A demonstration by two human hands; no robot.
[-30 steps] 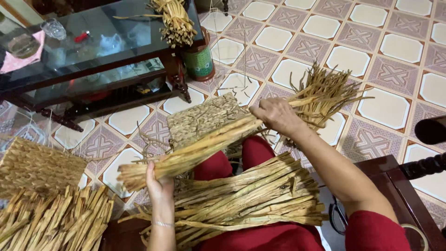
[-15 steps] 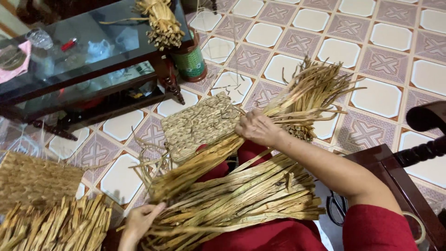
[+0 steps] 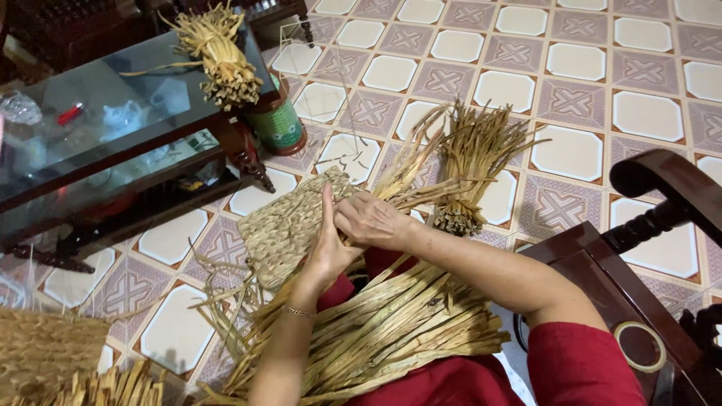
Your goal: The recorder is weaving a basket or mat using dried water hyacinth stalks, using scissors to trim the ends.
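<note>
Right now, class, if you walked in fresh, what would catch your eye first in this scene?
At centre, the left hand and right hand meet over a woven straw mat on the patterned tiled floor. A thick pile of dried straw strips lies across the person's red-clad lap. Another straw bundle sits on the glass table, upper left.

Open tiled floor (image 3: 571, 75) lying free far right — a glass table (image 3: 113, 143) and green canister (image 3: 280, 124) blocking far left; a dark wooden chair (image 3: 647, 248) crowding near right, straw bundle (image 3: 376, 338) filling the near middle.

Warm indoor light, tiles bright, glass table (image 3: 113, 128) top-left dim w/ reflections, soft shadows, pic sharp.
</note>
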